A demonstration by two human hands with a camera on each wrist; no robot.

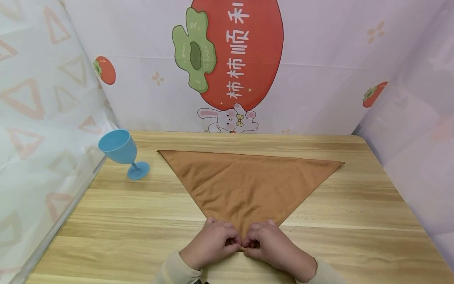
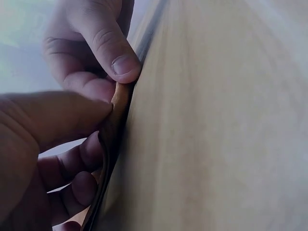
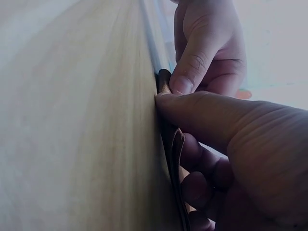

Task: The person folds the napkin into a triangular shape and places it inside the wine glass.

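A brown cloth napkin [image 1: 248, 181] lies on the wooden table as a triangle, its long edge at the back and its near corner toward me. At that corner my left hand [image 1: 216, 240] pinches the folded edge between thumb and fingers. Close beside it, my right hand [image 1: 274, 244] pinches the same edge, the fingertips of both hands almost meeting. In the left wrist view, the cloth edge [image 2: 120, 103] shows as a small turned fold under the thumbs. The right wrist view shows layered cloth [image 3: 175, 144] low against the tabletop.
A blue plastic goblet [image 1: 120, 148] stands at the table's back left, apart from the cloth. The wooden table [image 1: 354, 221] meets a printed curtain [image 1: 319, 90] at the back, with pale sheets hanging on both sides.
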